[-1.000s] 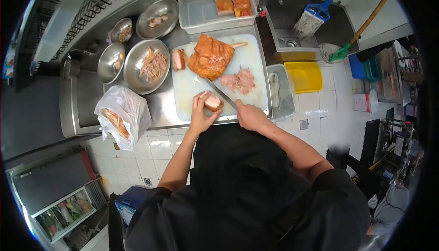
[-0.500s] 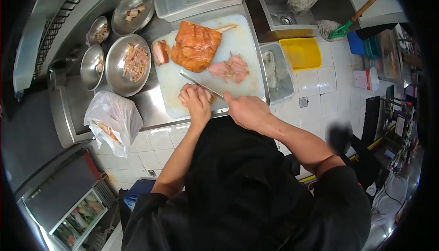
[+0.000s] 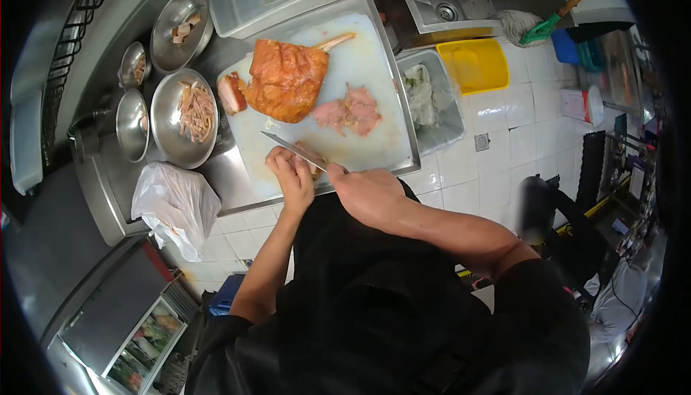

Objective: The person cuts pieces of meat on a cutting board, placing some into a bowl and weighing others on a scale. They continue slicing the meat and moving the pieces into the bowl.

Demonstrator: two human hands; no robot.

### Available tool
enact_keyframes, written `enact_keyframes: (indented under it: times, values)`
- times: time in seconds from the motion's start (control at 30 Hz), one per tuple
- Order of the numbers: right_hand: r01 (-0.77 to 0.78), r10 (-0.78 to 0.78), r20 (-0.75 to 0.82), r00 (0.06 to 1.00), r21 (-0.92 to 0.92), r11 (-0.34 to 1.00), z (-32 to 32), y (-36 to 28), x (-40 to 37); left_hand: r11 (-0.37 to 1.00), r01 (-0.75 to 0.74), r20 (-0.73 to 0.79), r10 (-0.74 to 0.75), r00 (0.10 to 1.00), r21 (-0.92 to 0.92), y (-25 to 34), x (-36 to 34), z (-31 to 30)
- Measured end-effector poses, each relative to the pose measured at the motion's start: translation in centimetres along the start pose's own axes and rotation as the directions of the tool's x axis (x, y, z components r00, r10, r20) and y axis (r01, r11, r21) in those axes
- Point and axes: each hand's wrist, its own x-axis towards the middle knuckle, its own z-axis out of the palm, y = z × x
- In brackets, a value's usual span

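Observation:
My right hand [image 3: 366, 195] is closed round the handle of a knife [image 3: 294, 147], whose blade points up and left. Beside the blade, near the front edge of the white cutting board [image 3: 360, 152], my left hand [image 3: 291, 178] presses on a small piece of meat [image 3: 314, 168], mostly hidden by fingers and blade. A large browned roast [image 3: 286, 78] with a bone sticking out lies farther back on the board. Thin pink meat slices [image 3: 349, 111] rest to its right, and a small roasted chunk [image 3: 232, 93] to its left.
Metal bowls stand at the left, one holding meat strips [image 3: 196, 111]. A white plastic bag [image 3: 175, 204] sits at the counter's front left. Behind the board is a plastic tub [image 3: 288, 12]. A bin [image 3: 450, 121], a yellow basin [image 3: 473, 67] and a mop [image 3: 520, 26] are at the right.
The view has shifted, so the board and bowls appear farther left. The knife blade now lies closer over the small piece and my left fingers. Both hands keep their holds.

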Motion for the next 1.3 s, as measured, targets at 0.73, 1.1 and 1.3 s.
enact_keyframes:
  times: [0.73,1.1,1.3]
  values:
    - [-0.033,0.029,0.073,0.997,0.045,0.998,-0.3,2.0,-0.4,0.997,-0.040,-0.005,0.041,0.999,0.066,0.6,0.7,0.2]
    - [0.033,-0.033,-0.010,0.999,0.000,0.999,3.8,3.8,3.6,0.998,-0.034,-0.025,0.036,0.999,0.053,1.2,0.5,0.2]
    - [0.003,0.002,0.072,0.997,-0.074,0.997,2.5,4.8,0.0,0.997,0.001,-0.107,-0.008,0.994,-0.072,0.9,-0.8,0.7]
